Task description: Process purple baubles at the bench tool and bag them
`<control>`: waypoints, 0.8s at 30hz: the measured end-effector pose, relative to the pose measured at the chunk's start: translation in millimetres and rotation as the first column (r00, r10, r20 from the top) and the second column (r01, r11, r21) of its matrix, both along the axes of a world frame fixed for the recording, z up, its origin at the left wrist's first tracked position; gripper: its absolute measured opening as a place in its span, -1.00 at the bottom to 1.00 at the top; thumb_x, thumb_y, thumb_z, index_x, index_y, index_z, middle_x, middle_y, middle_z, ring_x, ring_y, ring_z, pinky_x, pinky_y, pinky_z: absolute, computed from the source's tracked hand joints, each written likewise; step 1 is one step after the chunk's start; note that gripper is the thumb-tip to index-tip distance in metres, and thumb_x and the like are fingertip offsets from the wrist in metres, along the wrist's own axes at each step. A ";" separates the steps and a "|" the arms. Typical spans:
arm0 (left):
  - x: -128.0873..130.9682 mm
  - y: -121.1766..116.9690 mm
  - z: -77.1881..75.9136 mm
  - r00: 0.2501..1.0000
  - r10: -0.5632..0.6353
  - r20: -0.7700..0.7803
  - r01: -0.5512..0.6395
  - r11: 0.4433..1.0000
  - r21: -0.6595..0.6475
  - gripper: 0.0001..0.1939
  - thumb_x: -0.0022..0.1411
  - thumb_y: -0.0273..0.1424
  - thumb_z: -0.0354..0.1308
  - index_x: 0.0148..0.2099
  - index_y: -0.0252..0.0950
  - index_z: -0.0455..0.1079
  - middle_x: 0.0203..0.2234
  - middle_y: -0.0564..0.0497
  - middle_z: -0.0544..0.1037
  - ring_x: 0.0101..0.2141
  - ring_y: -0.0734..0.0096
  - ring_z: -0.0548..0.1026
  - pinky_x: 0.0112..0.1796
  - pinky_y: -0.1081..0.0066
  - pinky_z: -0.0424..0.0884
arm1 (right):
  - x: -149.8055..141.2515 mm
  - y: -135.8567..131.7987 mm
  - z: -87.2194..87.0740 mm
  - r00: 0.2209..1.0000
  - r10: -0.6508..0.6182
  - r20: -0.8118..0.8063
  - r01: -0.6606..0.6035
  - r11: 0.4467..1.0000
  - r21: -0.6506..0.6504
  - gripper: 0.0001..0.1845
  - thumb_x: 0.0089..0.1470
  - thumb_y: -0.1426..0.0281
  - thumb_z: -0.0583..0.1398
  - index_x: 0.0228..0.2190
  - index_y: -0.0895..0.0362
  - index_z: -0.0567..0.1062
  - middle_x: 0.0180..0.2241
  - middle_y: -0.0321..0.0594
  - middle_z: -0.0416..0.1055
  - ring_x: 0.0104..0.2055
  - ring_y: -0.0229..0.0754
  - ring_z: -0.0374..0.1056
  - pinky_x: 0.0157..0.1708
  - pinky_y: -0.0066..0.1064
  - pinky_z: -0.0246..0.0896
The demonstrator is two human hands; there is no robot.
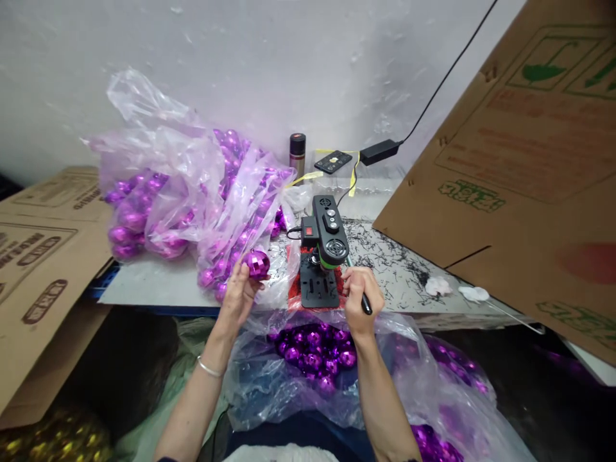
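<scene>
Just one ball (257, 264) — left hand (242, 287)

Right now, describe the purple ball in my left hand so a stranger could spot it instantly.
Find the white worktop, where a black vented machine stands. Just left of it, your left hand holds one faceted purple ball. Unlike the bagged purple balls further left, it is out in the open, held at the fingertips.

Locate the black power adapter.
In the head view, the black power adapter is at the back of the table, right of centre, just right of the black phone-like slab.
</scene>
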State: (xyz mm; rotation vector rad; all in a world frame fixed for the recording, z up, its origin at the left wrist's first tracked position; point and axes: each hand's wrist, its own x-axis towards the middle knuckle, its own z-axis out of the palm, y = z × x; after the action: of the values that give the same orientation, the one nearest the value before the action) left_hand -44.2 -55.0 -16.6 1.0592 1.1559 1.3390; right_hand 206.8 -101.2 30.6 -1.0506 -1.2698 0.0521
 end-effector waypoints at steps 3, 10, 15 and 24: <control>19.3 -24.3 -2.9 0.961 -0.113 0.254 0.158 0.973 -0.169 -0.45 0.33 0.10 0.29 0.09 -0.24 0.51 -0.05 -0.16 0.72 -0.17 0.17 0.72 -0.11 0.19 0.69 | 2.2 -0.1 -1.3 0.999 0.018 0.029 -0.018 1.000 0.012 -0.59 0.43 0.39 0.08 -0.52 0.04 0.38 -0.49 -0.32 0.44 -0.40 -0.23 0.41 -0.35 -0.32 0.25; 61.3 -47.4 -13.1 0.891 -0.189 0.414 0.334 0.889 -0.314 -0.54 0.31 0.03 0.32 0.03 -0.20 0.48 -0.09 -0.11 0.72 -0.05 0.05 0.73 0.13 -0.07 0.63 | 4.0 0.2 0.6 0.997 0.034 0.069 -0.036 0.999 0.023 -0.64 0.41 0.45 0.08 -0.47 0.04 0.40 -0.48 -0.31 0.45 -0.40 -0.23 0.41 -0.37 -0.32 0.27; 74.0 -42.4 -29.5 0.937 -0.151 0.316 0.245 0.927 -0.283 -0.38 0.29 -0.01 0.36 0.29 -0.07 0.34 -0.05 -0.01 0.67 -0.07 0.18 0.72 0.08 0.04 0.65 | 6.0 0.4 8.5 0.997 0.037 0.074 -0.036 0.999 -0.008 -0.64 0.42 0.43 0.07 -0.46 0.04 0.41 -0.48 -0.31 0.43 -0.40 -0.22 0.40 -0.36 -0.31 0.28; 98.2 -13.0 -56.6 0.958 -0.094 -0.270 0.104 0.994 0.023 -0.27 0.11 -0.04 0.52 0.21 -0.20 0.38 0.01 -0.13 0.67 -0.01 0.10 0.67 0.10 0.08 0.57 | 8.8 0.5 25.8 0.993 0.061 0.099 -0.057 0.997 -0.044 -0.62 0.44 0.44 0.05 -0.47 0.04 0.38 -0.49 -0.34 0.39 -0.40 -0.26 0.39 -0.34 -0.34 0.28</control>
State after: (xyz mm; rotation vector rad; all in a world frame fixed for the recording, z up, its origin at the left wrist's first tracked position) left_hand 54.0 -68.0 -73.2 1.3389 1.2612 1.1664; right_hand 215.6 -100.6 56.4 -1.0613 -1.3956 0.0716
